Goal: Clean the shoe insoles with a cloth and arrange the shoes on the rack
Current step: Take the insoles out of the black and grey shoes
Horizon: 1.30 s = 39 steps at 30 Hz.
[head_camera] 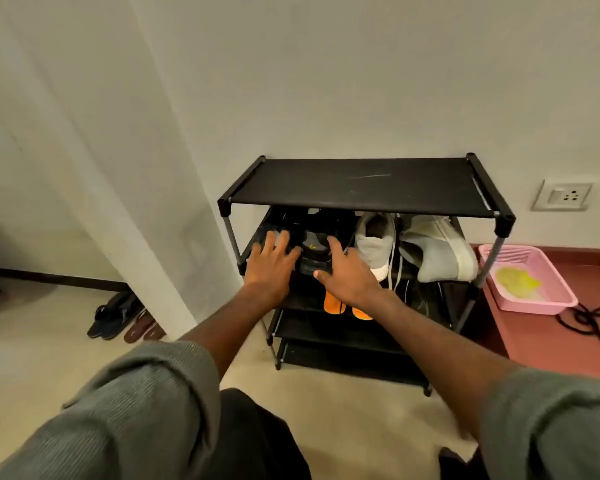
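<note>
Basically, this was the arranging step, not the wiping. Both hands were at the rack [361, 183], on the second shelf under the bare top one. My left hand [272, 263] lay with fingers spread and straight on the left dark shoe [274, 225], mostly hidden in shadow. My right hand [349, 277] lay fingers straight on the right edge of the dark shoe with grey sole [310, 252], thumb out along its near end. I saw neither hand curled round anything; it read as pushing or squaring up the pair.

Right of them on the same shelf sat two grey sneakers [376, 242], the right one tilted on its side, laces hanging. Orange shoes [335, 304] showed on the shelf below.

The yellow cloth [515, 280] lay in the pink tray [534, 306] on the red ledge beside the rack, well apart from both hands. I couldn't tell whether any insole was cleaned.

My guess at the next move: nudge the dark pair back and parallel, then straighten the tipped sneaker. If insoles remained, the right hand had to go to the tray first.
</note>
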Available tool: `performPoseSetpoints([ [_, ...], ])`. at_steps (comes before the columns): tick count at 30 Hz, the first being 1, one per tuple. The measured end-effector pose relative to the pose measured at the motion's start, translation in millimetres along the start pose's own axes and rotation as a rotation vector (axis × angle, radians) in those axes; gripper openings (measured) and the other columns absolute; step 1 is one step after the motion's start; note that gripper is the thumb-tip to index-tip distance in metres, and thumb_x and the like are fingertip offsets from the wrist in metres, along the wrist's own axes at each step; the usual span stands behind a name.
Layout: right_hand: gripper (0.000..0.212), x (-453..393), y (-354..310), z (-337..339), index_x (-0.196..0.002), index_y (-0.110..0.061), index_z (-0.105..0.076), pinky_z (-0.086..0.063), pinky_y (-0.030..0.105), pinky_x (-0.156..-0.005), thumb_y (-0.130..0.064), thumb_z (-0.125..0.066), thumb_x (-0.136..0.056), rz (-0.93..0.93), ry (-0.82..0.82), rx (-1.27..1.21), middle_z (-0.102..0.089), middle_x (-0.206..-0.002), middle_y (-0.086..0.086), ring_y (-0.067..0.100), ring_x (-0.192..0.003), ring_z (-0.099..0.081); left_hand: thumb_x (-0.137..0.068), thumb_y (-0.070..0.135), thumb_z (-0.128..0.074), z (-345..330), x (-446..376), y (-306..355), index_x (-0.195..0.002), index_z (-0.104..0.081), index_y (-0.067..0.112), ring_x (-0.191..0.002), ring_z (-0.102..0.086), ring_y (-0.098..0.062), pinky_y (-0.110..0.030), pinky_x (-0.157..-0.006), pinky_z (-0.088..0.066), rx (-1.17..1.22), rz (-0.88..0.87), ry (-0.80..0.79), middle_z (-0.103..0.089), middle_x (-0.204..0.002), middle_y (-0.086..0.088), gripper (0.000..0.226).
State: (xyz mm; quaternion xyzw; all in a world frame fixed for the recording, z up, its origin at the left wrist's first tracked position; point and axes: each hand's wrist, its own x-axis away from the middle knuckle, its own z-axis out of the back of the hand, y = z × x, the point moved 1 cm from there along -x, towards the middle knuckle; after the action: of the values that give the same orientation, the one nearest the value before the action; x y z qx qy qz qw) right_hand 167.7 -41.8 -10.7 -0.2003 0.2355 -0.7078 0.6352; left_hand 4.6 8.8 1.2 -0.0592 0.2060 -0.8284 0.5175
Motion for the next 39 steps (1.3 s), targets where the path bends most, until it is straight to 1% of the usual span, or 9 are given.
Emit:
performPoseSetpoints([
  [3, 0.09, -35, -5, -4, -0.165, -0.03, -0.008, -0.048, 0.05, -0.105, -0.05, -0.066, -0.098, -0.033, 0.009, 0.043, -0.044, -0.147, 0.03, 0.049, -0.129, -0.053, -0.088, 0.034, -0.074, -11, -27, -3, -0.158, -0.026, 0.029, -0.154, -0.007, -0.041, -0.052, -0.119, -0.028, -0.191, -0.062, -0.039, -0.004, -0.167, -0.012, 0.086],
  [8, 0.075, -75, -7, -10, -0.15, -0.022, -0.038, -0.05, 0.046, -0.094, -0.057, -0.07, -0.092, -0.066, -0.027, 0.091, -0.055, -0.138, 0.023, 0.044, -0.124, -0.057, -0.086, 0.04, -0.072, -22, -58, -4, -0.139, -0.052, 0.031, -0.132, -0.033, -0.031, -0.039, -0.096, -0.04, -0.383, -0.065, 0.036, -0.028, -0.148, -0.009, 0.057],
  [12, 0.055, -85, -2, -15, -0.133, -0.014, -0.053, -0.044, 0.036, -0.078, -0.046, -0.074, -0.094, -0.046, 0.057, 0.058, -0.061, -0.129, 0.018, 0.04, -0.118, -0.061, -0.086, 0.037, -0.074, -28, -73, -1, -0.135, -0.057, 0.027, -0.118, -0.045, -0.03, -0.04, -0.093, -0.045, -0.391, -0.052, -0.028, -0.042, -0.134, -0.011, 0.053],
  [15, 0.049, -80, 1, -15, -0.129, -0.016, -0.057, -0.044, 0.035, -0.078, -0.042, -0.076, -0.093, -0.046, 0.103, -0.008, -0.063, -0.126, 0.015, 0.038, -0.116, -0.062, -0.088, 0.033, -0.076, -21, -72, -8, -0.133, -0.058, 0.022, -0.111, -0.053, -0.033, -0.041, -0.088, -0.052, -0.258, 0.007, -0.059, -0.046, -0.128, -0.013, 0.049],
  [19, 0.048, -63, 1, -11, -0.122, -0.017, -0.06, -0.051, 0.038, -0.082, -0.042, -0.081, -0.087, -0.041, 0.13, -0.101, -0.068, -0.119, 0.011, 0.035, -0.111, -0.065, -0.081, 0.034, -0.083, -3, -53, -28, -0.134, -0.055, 0.022, -0.114, -0.054, -0.034, -0.041, -0.086, -0.056, -0.062, 0.043, -0.094, -0.046, -0.13, -0.012, 0.062],
  [22, 0.048, -41, 1, -5, -0.119, -0.016, -0.062, -0.044, 0.033, -0.075, -0.042, -0.083, -0.085, -0.034, 0.129, -0.148, -0.07, -0.113, 0.008, 0.031, -0.105, -0.066, -0.08, 0.034, -0.081, 11, -24, -36, -0.133, -0.054, 0.024, -0.113, -0.056, -0.034, -0.042, -0.087, -0.055, 0.102, 0.085, -0.092, -0.046, -0.133, -0.011, 0.06],
  [26, 0.044, 5, 3, 8, -0.117, -0.016, -0.065, -0.039, 0.03, -0.076, -0.037, -0.085, -0.083, -0.002, 0.105, -0.192, -0.07, -0.105, 0.0, 0.02, -0.096, -0.061, -0.08, 0.034, -0.077, 23, 23, -33, -0.127, -0.057, 0.028, -0.092, -0.058, -0.025, -0.037, -0.081, -0.057, 0.394, 0.178, -0.055, -0.049, -0.126, -0.008, 0.052],
  [34, 0.036, 116, 32, -3, -0.105, -0.024, -0.065, -0.045, 0.036, -0.08, -0.035, -0.087, -0.079, 0.065, 0.088, -0.14, -0.066, -0.101, -0.001, 0.02, -0.096, -0.059, -0.083, 0.037, -0.079, 28, 127, 36, -0.125, -0.06, 0.03, -0.097, -0.062, -0.029, -0.033, -0.084, -0.051, 0.717, 0.345, -0.029, -0.048, -0.127, -0.009, 0.047],
  [39, 0.036, 178, 71, -34, -0.109, -0.028, -0.066, -0.04, 0.034, -0.074, -0.031, -0.086, -0.079, 0.032, -0.003, -0.033, -0.05, -0.102, -0.002, 0.021, -0.093, -0.055, -0.082, 0.028, -0.079, 0, 193, 98, -0.111, -0.062, 0.027, -0.086, -0.054, -0.02, -0.027, -0.082, -0.048, 0.817, 0.384, -0.086, -0.044, -0.121, -0.004, 0.034],
])
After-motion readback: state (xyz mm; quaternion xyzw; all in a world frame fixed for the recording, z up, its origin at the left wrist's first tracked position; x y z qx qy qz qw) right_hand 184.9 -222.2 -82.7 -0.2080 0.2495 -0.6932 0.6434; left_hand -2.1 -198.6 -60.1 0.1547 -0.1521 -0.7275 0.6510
